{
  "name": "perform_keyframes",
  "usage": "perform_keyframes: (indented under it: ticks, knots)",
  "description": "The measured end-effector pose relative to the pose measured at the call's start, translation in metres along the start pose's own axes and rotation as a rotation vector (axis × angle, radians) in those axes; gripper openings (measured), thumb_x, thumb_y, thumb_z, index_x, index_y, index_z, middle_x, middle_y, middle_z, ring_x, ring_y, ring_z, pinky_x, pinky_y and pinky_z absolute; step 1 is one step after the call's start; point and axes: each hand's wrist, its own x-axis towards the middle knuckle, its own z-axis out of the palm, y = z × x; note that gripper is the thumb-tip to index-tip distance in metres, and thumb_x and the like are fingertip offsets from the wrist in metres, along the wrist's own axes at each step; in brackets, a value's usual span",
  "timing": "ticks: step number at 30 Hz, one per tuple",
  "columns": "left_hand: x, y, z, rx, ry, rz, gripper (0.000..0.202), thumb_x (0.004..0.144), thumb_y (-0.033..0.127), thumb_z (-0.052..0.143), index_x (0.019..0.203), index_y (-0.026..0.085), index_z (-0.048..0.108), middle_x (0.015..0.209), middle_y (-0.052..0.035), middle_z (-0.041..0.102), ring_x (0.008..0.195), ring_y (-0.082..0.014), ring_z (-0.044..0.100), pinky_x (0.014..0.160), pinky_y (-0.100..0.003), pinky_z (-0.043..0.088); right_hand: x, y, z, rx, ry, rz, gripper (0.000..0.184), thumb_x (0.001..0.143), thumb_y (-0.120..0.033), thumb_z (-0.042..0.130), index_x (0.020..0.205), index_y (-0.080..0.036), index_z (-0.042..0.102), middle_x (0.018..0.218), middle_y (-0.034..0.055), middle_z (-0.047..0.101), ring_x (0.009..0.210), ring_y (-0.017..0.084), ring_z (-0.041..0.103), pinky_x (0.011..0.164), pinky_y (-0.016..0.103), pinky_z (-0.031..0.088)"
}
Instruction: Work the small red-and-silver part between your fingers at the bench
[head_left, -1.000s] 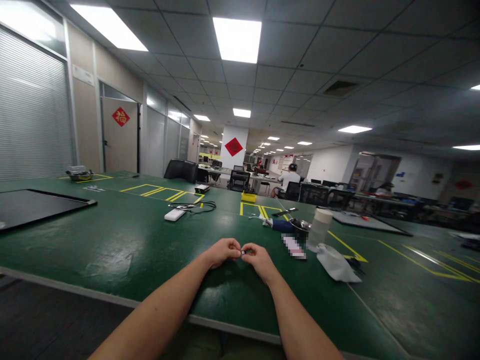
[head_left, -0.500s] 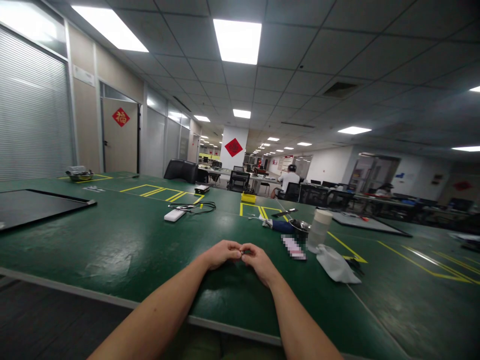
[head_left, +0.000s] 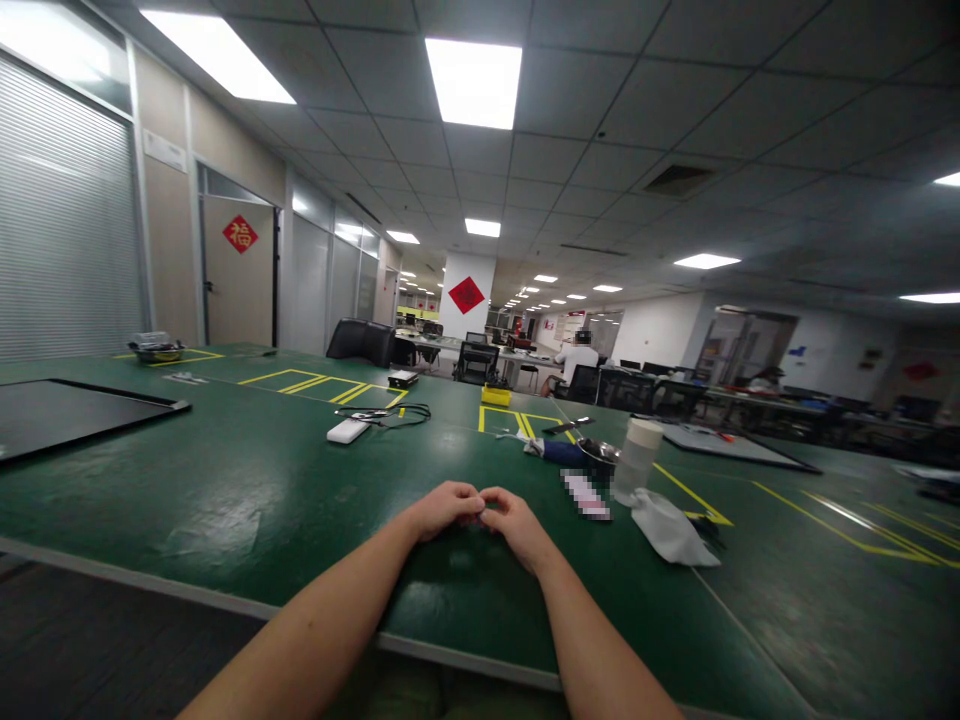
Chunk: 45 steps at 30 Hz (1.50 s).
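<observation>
My left hand (head_left: 448, 510) and my right hand (head_left: 517, 525) meet at their fingertips, a little above the green table (head_left: 262, 520). Both are closed in a pinch, thumbs and forefingers pressed together. Whatever may sit between the fingertips is too small and too covered to make out. Nearest to my right hand lies a pixelated pink and white flat item (head_left: 586, 494). Beyond my left hand rests a white power bank or box-like block (head_left: 349, 430) beside a black cable (head_left: 397, 413).
To the right stand a translucent cylindrical container (head_left: 636, 465), a crumpled white bag (head_left: 671, 530) and a metal bowl (head_left: 598, 455). A dark blue cloth-like roll (head_left: 562, 452) touches the bowl's area. Far left lies a black tray (head_left: 82, 415). A person (head_left: 576, 355) sits in the background.
Both hands stay in nearly the same place. The fingertips have shifted slightly against each other, and the small dark spot seen between them earlier is now hidden.
</observation>
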Motion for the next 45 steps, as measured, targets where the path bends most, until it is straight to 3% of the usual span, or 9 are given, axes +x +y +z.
perform_keyframes:
  ticks: [12, 19, 27, 35, 45]
  knots:
    - [-0.002, 0.002, 0.001, 0.017, 0.010, 0.000, 0.028, 0.069, 0.039, 0.064, 0.067, 0.012, 0.059, 0.058, 0.0014, 0.054, 0.054, -0.0092, 0.044, 0.053, -0.022, 0.029, -0.001, -0.001, 0.000, -0.007, -0.016, 0.023, 0.027, 0.067, -0.025, 0.064, 0.093, -0.017, 0.064, 0.073, 0.0005, 0.066, 0.061, 0.012, 0.054, 0.057, 0.022, 0.040]
    - [0.001, -0.001, 0.003, -0.065, 0.027, 0.000, 0.031, 0.066, 0.035, 0.068, 0.086, 0.012, 0.062, 0.068, -0.0016, 0.061, 0.058, -0.0106, 0.052, 0.057, -0.023, 0.037, 0.000, 0.000, 0.000, -0.024, 0.029, 0.001, 0.024, 0.069, -0.025, 0.063, 0.091, -0.018, 0.061, 0.066, -0.0013, 0.062, 0.057, 0.011, 0.052, 0.054, 0.022, 0.039]
    - [0.004, -0.008, -0.001, -0.068, 0.047, 0.016, 0.027, 0.066, 0.033, 0.070, 0.077, 0.012, 0.058, 0.062, -0.0004, 0.060, 0.055, -0.0104, 0.052, 0.055, -0.022, 0.038, 0.002, 0.004, 0.000, -0.016, 0.073, -0.002, 0.021, 0.067, -0.023, 0.063, 0.087, -0.017, 0.058, 0.068, -0.0028, 0.058, 0.055, 0.010, 0.051, 0.054, 0.022, 0.039]
    - [0.004, -0.006, 0.000, -0.055, 0.059, 0.000, 0.026, 0.063, 0.028, 0.071, 0.080, 0.011, 0.063, 0.066, 0.0000, 0.061, 0.057, -0.0093, 0.051, 0.055, -0.022, 0.037, 0.004, 0.006, 0.001, -0.004, 0.072, -0.008, 0.022, 0.064, -0.022, 0.066, 0.084, -0.017, 0.056, 0.071, -0.0027, 0.058, 0.055, 0.009, 0.050, 0.053, 0.022, 0.040]
    - [0.006, -0.008, 0.000, -0.119, 0.096, -0.007, 0.026, 0.059, 0.023, 0.072, 0.078, 0.013, 0.058, 0.066, 0.0006, 0.060, 0.055, -0.0091, 0.053, 0.054, -0.021, 0.040, 0.007, 0.013, -0.001, -0.056, 0.134, -0.023, 0.019, 0.066, -0.022, 0.064, 0.082, -0.017, 0.056, 0.066, -0.0041, 0.055, 0.050, 0.008, 0.048, 0.050, 0.021, 0.037]
